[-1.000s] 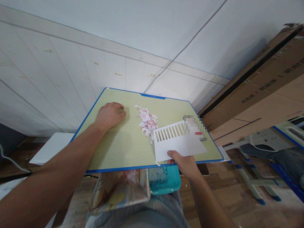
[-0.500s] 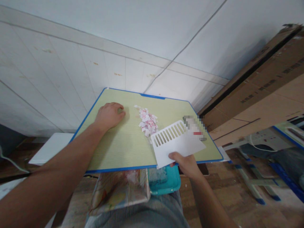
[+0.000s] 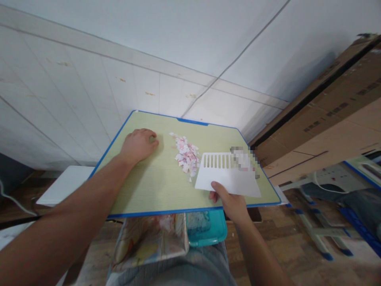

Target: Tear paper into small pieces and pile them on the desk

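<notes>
My right hand [image 3: 230,200] grips the near edge of a white slotted sheet [image 3: 229,178], its thumb on top. A row of narrow slots runs along the sheet's far side, and whether it is card or plastic I cannot tell. Just left of the sheet lies a loose heap of small white and pink paper scraps [image 3: 187,153]. On the left part of the pale green tabletop [image 3: 154,190] rests my left hand [image 3: 139,145]. Its fingers are loosely curved, with a gap between thumb and forefinger and nothing held.
Below the table's near edge are an open patterned bag or box [image 3: 166,248] and a teal plastic tub [image 3: 212,238]. Past the sheet sits a pixelated item [image 3: 245,159]. Large cardboard boxes [image 3: 321,127] lean on the right; a cable [image 3: 220,75] hangs on the wall behind.
My right hand has turned the slotted sheet clockwise and drawn it slightly right, away from the scraps, so its slots point more straight ahead. My left hand stays in place.
</notes>
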